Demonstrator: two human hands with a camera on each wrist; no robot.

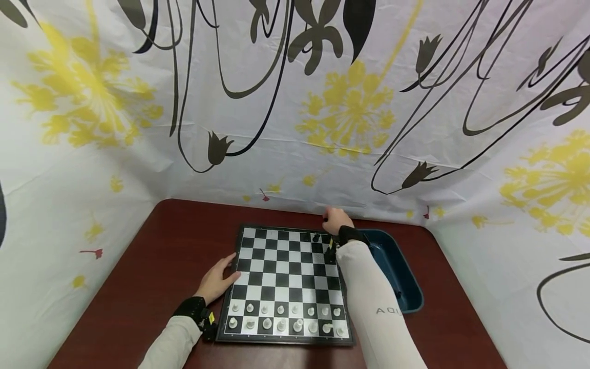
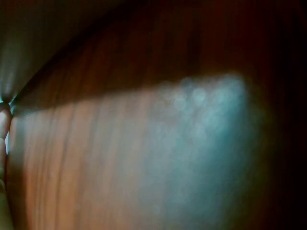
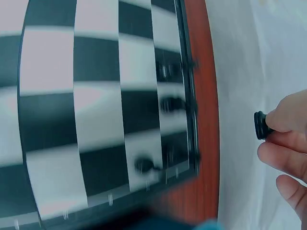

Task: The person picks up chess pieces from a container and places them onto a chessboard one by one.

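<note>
A chessboard lies on the table with white chess pieces in its two nearest rows. My left hand rests at the board's left edge, thumb and fingers spread along it; only a sliver of its fingers shows in the left wrist view. Beyond the far right corner, my right hand pinches a black chess piece between thumb and fingers, base showing. Several black pieces stand in that corner of the board, blurred in the right wrist view.
A dark blue tray sits right of the board, partly behind my right forearm, with a small dark thing near its front end. The reddish-brown table meets a patterned white cloth at the back and sides.
</note>
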